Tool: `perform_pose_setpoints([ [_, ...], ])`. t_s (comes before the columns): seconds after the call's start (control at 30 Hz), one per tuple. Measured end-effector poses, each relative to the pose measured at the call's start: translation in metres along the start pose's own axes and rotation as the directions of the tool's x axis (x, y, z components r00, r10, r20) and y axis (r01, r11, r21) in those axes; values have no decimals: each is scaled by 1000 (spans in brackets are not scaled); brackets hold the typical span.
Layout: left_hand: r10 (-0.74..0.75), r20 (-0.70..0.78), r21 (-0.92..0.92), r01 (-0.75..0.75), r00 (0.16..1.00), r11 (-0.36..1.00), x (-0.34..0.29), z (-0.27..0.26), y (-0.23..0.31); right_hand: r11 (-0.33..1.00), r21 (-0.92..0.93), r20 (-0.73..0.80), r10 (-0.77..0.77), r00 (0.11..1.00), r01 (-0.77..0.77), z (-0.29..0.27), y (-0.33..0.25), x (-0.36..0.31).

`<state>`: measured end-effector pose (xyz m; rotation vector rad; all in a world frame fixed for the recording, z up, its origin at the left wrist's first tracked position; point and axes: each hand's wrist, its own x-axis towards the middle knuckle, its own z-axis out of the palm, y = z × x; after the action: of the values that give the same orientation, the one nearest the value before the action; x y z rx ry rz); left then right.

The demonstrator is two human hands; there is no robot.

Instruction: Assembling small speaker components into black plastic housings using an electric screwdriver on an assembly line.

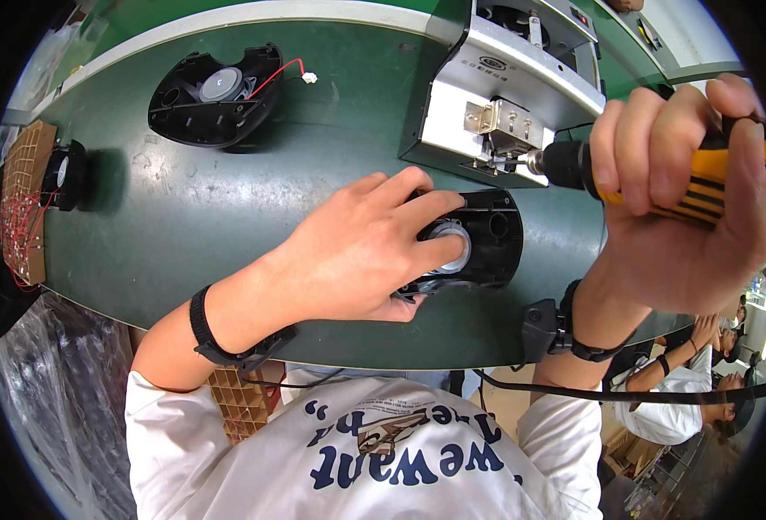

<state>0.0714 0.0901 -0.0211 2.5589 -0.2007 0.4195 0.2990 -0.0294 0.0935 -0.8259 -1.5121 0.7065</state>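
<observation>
My left hand point(361, 243) is closed over a black plastic speaker housing point(502, 251) lying on the green table, its fingers across the round grey speaker point(452, 246) inside. Part of the housing is hidden under the hand. My right hand point(682, 191) grips a yellow and black electric screwdriver point(695, 198), held sideways with its bit pointing left. The bit's tip is at the small metal outlet on the front of a silver and black screw feeder point(452, 113); whether a screw sits on it is too small to tell.
At the back left lies another black speaker housing point(214, 95) with a red wire and white connector. A divided cardboard box point(27, 199) with red wires stands at the left edge, beside another black speaker part point(68, 176). Black cable point(625, 396) crosses the lower right; other people sit beyond.
</observation>
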Motion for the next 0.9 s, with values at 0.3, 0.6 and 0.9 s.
perform_pose_setpoints([
  [0.3, 15, -68, -31, -18, 998, 999, -2, 8, -2, 999, -42, -137, 21, 990, -27, 12, -35, -61],
  [0.6, 14, -43, -39, -16, 999, 999, -3, 10, -2, 991, -113, -322, 38, 946, -78, 50, -30, -76],
  [0.9, 10, -58, -52, -13, 998, 999, -5, 11, -3, 994, -69, -237, 67, 969, -86, 68, -14, -65],
])
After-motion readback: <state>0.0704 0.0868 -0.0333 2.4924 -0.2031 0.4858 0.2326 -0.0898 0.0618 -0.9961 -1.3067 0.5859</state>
